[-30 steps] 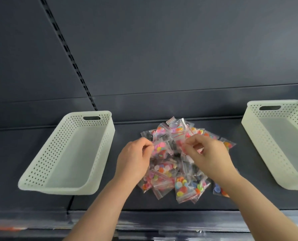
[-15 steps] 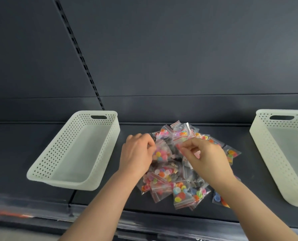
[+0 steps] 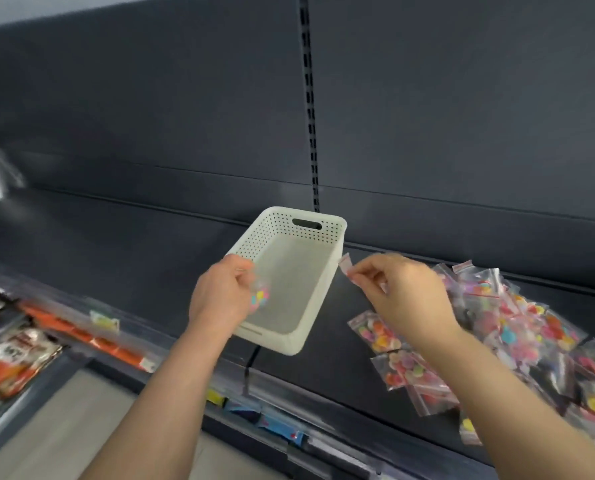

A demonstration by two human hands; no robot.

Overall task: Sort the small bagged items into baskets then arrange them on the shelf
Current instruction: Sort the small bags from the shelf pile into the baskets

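While blurred, the small bag (image 3: 260,299) of bright pieces shows at the fingertips of the left hand (image 3: 220,299), which is curled round it. It hangs over the near-left floor of the white basket (image 3: 337,233), inside the rim, so a release should need no further reach. The basket's long axis runs from 7 to 1 o'clock. At 3 o'clock of the basket, just outside its right wall, the right hand (image 3: 407,296) pinches a second bag (image 3: 345,268) by its red-striped top; the basket lies at 9 o'clock from it. Farther out at 3 o'clock, the pile of bags (image 3: 518,323) sits on the dark shelf (image 3: 337,341).
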